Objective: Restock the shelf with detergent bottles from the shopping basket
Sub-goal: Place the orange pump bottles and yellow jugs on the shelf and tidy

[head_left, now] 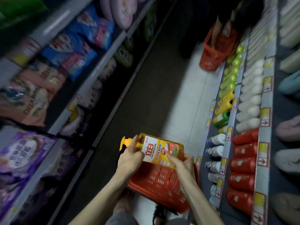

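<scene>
A narrow aisle's pale tiled floor (194,95), half shadowed, runs toward 12 o'clock between a bottle-lined shelf (264,101) at 3 o'clock and motion-blurred bagged goods (73,46) at 9. At 6 o'clock the left grip (129,158) and right grip (181,163) both clasp the amber detergent bottle (162,148), tilted just above the red shopping basket (162,182), whose inside is hidden.

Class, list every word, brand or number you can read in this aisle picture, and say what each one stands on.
"立白": on the label of the detergent bottle.
Smaller print on that label: too small to read.
Purple packs, left shelf: print too blurred to read.
Shelf price tags: red arrows show, print unreadable.
</scene>
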